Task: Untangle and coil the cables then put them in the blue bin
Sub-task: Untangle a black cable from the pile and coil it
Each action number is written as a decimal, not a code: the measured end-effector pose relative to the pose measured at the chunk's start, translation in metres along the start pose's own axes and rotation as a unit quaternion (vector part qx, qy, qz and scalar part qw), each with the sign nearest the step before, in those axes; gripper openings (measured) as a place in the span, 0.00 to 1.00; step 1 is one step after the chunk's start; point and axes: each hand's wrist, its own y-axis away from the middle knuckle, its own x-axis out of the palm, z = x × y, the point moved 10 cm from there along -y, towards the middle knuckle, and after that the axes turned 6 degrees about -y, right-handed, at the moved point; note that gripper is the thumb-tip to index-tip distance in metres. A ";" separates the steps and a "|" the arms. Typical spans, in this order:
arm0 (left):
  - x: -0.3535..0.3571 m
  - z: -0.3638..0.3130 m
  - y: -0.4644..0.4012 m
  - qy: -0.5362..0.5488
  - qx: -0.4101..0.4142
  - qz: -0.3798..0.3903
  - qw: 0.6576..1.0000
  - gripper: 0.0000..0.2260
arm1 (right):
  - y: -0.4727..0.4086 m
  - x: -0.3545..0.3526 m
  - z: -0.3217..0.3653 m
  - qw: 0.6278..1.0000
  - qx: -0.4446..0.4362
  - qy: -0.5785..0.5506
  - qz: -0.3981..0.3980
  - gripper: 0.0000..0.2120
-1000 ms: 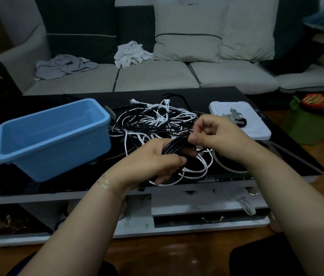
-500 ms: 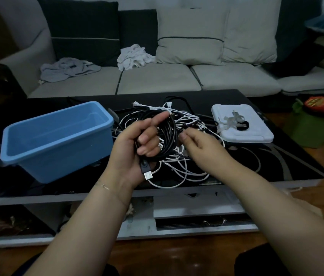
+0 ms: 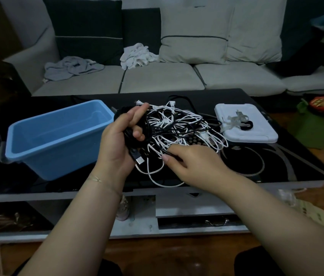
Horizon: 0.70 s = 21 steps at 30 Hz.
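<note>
A tangle of white and black cables (image 3: 179, 126) lies on the black glass table (image 3: 276, 166). My left hand (image 3: 121, 142) holds a coiled black cable (image 3: 133, 140) upright just right of the blue bin (image 3: 57, 136); its USB plug (image 3: 139, 160) hangs below my palm. My right hand (image 3: 193, 162) rests low on the table at the tangle's near edge, fingertips pinching a black strand there. The blue bin stands empty at the table's left.
A white lid (image 3: 244, 126) with cable ties and a black band lies at the table's right. A grey sofa (image 3: 157, 76) with cushions and crumpled cloths stands behind. A green bag (image 3: 316, 128) sits on the floor at far right.
My left hand has raised the black coil and carried it left toward the bin. My right hand let go of the coil and dropped to the tangle's near edge.
</note>
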 end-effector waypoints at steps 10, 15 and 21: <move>0.003 0.000 0.004 -0.255 0.074 -0.026 0.964 0.24 | 0.004 -0.012 0.040 0.980 -0.147 0.130 -0.040 0.13; 0.018 0.000 0.005 -0.384 0.133 0.005 0.914 0.13 | 0.003 -0.013 0.040 0.990 -0.104 0.096 -0.024 0.13; 0.026 0.002 0.009 -0.617 0.194 0.042 0.761 0.38 | 0.005 -0.007 0.013 0.989 -0.004 -0.135 0.068 0.09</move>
